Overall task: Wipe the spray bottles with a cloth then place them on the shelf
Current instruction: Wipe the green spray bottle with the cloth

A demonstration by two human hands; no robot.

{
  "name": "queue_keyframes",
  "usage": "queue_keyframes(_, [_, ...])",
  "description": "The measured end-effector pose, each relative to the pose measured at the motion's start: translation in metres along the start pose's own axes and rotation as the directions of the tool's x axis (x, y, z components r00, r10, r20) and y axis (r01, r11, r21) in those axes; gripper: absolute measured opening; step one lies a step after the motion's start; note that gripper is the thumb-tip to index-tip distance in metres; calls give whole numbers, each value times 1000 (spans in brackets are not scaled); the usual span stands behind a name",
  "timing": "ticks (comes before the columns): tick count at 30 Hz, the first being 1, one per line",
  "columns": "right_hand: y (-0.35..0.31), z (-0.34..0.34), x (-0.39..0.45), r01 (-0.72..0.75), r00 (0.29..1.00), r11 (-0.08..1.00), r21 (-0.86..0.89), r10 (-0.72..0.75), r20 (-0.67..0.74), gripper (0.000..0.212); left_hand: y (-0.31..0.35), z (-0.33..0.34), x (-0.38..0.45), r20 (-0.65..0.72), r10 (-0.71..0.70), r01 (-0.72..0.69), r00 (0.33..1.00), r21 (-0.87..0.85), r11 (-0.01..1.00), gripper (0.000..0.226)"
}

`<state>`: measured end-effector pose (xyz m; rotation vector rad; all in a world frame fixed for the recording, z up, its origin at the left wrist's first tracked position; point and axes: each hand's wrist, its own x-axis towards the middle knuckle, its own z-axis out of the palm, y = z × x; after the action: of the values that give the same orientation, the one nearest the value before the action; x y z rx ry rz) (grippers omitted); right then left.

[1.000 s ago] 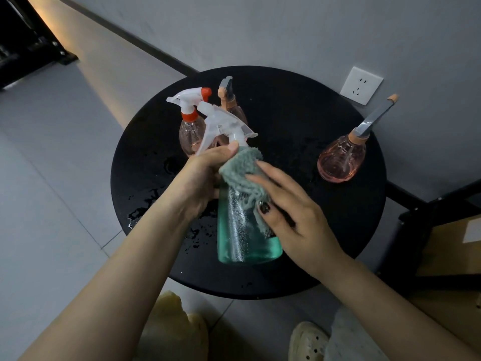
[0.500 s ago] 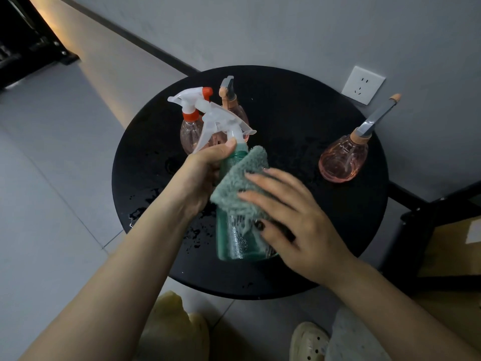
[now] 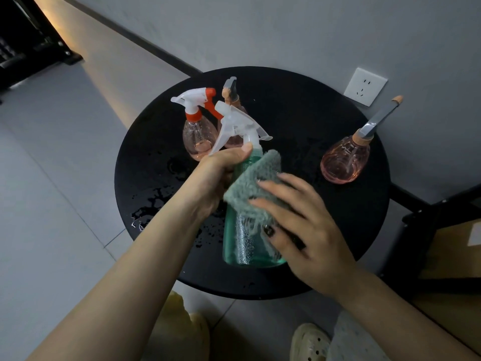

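Observation:
A wet green spray bottle (image 3: 240,243) with a clear trigger head is held above the round black table (image 3: 299,105). My left hand (image 3: 218,173) grips its neck. My right hand (image 3: 304,227) presses a grey-green cloth (image 3: 251,183) flat against the bottle's upper side, thumb under the cloth. Three pink bottles stand on the table: one with a white and orange trigger (image 3: 199,132), one with a grey nozzle (image 3: 231,100) partly hidden behind the green bottle's trigger, and one with a long grey nozzle (image 3: 345,161) at the right.
Water drops and a small puddle (image 3: 151,204) lie on the table's left side. A wall socket (image 3: 364,86) is behind the table. A black frame with a cardboard box (image 3: 453,251) stands at the right. My feet in pale shoes (image 3: 309,342) are below the table.
My right hand has slid the cloth from the bottle's shoulder across to its side, spreading it flatter. The bottle tilted slightly; my left hand kept its grip.

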<state>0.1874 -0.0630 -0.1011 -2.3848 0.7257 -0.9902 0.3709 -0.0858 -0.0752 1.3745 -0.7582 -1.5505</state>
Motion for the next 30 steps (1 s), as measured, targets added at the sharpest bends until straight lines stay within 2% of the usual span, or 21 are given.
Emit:
queue_keyframes(3, [0, -4, -5, 223, 971, 968, -111, -211, 116, 32, -1, -2, 0, 23, -6, 6, 1000, 2, 1000, 51])
queue_keyframes(6, [2, -8, -5, 318, 940, 929, -190, -282, 192, 34, -1, 0, 0, -3, 22, -22, 1000, 33, 999, 37])
queue_keyframes(9, [4, -6, 0, 190, 975, 967, -169, -166, 149, 34, -2, 2, 0, 9, 18, -18, 1000, 9, 1000, 35])
queue_keyframes(11, [6, -3, 4, 13, 996, 996, -85, -5, 94, 36, -2, 4, 1, 14, 21, -21, 1000, 10, 1000, 43])
queue_keyframes(13, [7, -1, 7, -165, 984, 984, 63, 160, 76, 41, -3, 6, 1, -21, 32, -31, 999, 62, 998, 56])
queue_keyframes(15, [7, 0, 7, -285, 957, 926, 248, 261, 123, 44, -4, 7, 2, -40, 45, -41, 998, 83, 996, 52])
queue_keyframes(18, [12, 1, 4, -365, 929, 834, 413, 300, 214, 56, -3, 5, 3, -75, 60, -55, 995, 65, 996, 29])
queue_keyframes(21, [14, -1, 3, -479, 878, 643, 598, 346, 330, 76, -2, 4, 2, -113, 75, -73, 991, 22, 997, 18])
queue_keyframes(23, [16, -3, 2, -497, 867, 577, 647, 302, 397, 91, -1, 4, 0, -142, 70, -78, 987, -47, 996, 25])
queue_keyframes(26, [16, -4, -5, -469, 868, 675, 569, 236, 436, 104, 1, 4, 0, -172, 45, -79, 984, -195, 978, 38])
queue_keyframes(30, [11, 0, -5, -397, 918, 779, 484, 331, 220, 91, 0, 8, 1, -117, 25, -59, 993, -291, 955, 26])
